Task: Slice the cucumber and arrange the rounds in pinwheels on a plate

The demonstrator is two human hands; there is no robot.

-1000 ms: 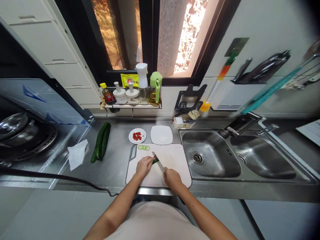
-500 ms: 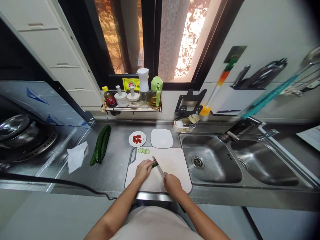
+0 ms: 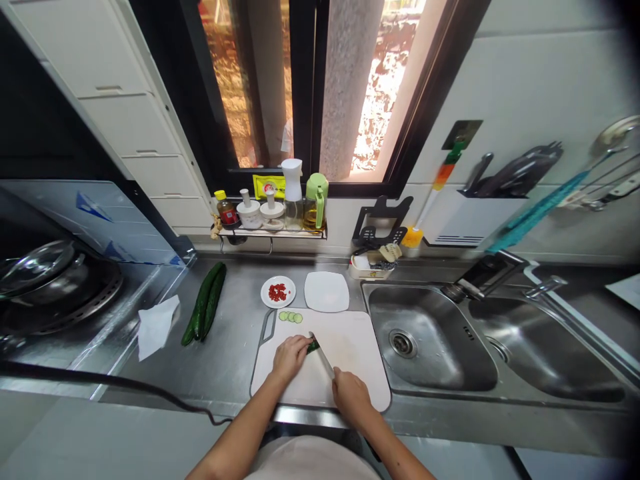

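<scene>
The fingers of my left hand (image 3: 291,358) hold down a green-skinned cucumber piece (image 3: 313,347) on the cutting board (image 3: 353,331); it pokes out just to their right, its long axis too hidden to tell. My right hand (image 3: 351,393), farther from it, grips the knife (image 3: 323,355), blade slanting away leftward beside the piece.

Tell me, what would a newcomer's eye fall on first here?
The bright window at the top probably comes first. Next, over the board, the right hand holds a knife and the left hand a cucumber piece. Red bits on the round plate behind the board stand out too.
</scene>
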